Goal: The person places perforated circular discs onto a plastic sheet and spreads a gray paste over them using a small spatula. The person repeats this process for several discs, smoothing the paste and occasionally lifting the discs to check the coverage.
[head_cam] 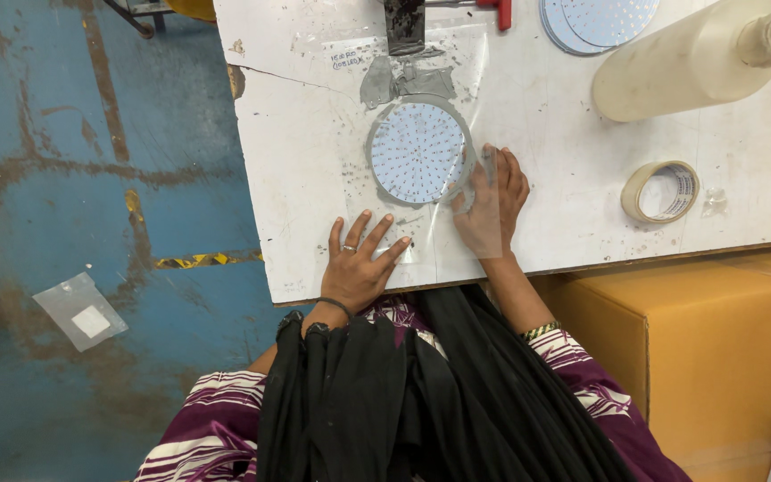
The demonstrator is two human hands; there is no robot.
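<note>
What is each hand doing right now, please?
Left hand: open, flat on the white table, holding nothing.
Right hand: fingers bent under a clear plastic sheet beside the round perforated disc.
</note>
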